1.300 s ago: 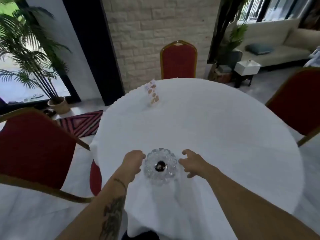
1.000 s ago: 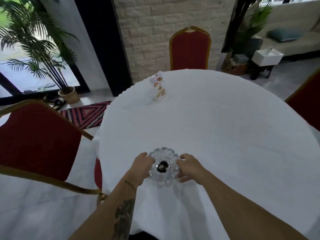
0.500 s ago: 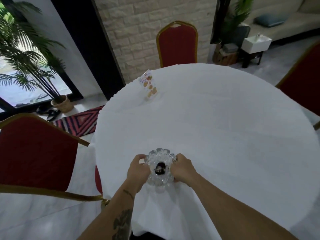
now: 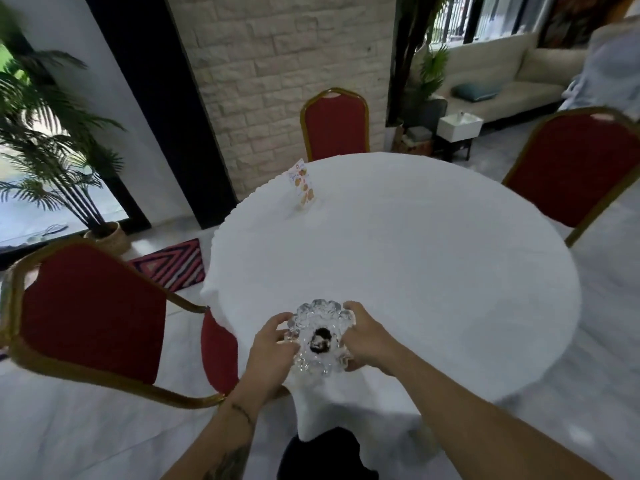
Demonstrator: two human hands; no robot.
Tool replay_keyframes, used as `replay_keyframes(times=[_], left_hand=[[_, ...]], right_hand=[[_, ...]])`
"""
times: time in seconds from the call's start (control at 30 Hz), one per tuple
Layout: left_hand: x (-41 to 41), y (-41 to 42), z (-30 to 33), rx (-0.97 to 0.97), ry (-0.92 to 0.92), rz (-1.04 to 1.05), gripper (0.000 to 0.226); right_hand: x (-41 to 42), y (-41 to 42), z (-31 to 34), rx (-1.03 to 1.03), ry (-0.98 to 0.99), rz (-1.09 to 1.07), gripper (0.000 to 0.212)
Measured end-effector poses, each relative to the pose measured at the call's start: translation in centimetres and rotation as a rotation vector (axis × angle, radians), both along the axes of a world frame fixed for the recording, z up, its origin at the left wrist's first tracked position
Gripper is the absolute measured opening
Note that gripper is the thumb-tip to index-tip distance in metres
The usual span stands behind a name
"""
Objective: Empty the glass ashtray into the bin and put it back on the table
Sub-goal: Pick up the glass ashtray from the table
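Two bare forearms reach forward from the bottom of the view. The left hand (image 4: 273, 344) cups the left side of a round, scalloped clear glass ashtray (image 4: 320, 337), fingers curled against its rim. The right hand (image 4: 365, 337) mirrors it on the right side, fingers closed around the rim. Both hands are wrapped onto the ashtray, which sits at the near edge of the table, at about six o'clock. Whether it is already lifted off the cloth or resting on it cannot be told.

Inside the ashtray, in the centre of the bowl, lies a small dark clump of ash or butts (image 4: 321, 339). The rest of the bowl looks clear.

This appears to be the pick-up, the opening step of the task. The next move calls for raising the ashtray level so the clump stays in, then carrying it to a bin. No bin is in view, so it would first have to be found.

The round table with a white tablecloth (image 4: 433, 271) is otherwise bare except for a small upright printed card (image 4: 302, 183) near its far edge at eleven o'clock. Red padded chairs with gold frames stand around it: one at nine o'clock (image 4: 90, 306), one at twelve (image 4: 334, 124), one at two (image 4: 571, 168).
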State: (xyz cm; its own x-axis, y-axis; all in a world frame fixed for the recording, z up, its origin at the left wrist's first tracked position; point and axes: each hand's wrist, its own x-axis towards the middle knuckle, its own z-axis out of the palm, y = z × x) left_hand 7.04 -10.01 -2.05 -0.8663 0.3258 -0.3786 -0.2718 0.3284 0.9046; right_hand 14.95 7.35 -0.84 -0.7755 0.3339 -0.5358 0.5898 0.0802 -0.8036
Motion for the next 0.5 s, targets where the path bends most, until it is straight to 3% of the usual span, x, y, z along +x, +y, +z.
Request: replay_keyframes(times=[0.2, 0.5], left_hand=[[3.4, -9.6, 1.4, 0.031, 0.027, -0.1, 0.058], [7.9, -18.7, 1.6, -0.047, 0.137, -0.166, 0.046]], right_hand=[[5.3, -9.8, 1.2, -0.112, 0.123, -0.061, 0.063], [10.6, -18.8, 1.5, -0.067, 0.1, -0.131, 0.065]])
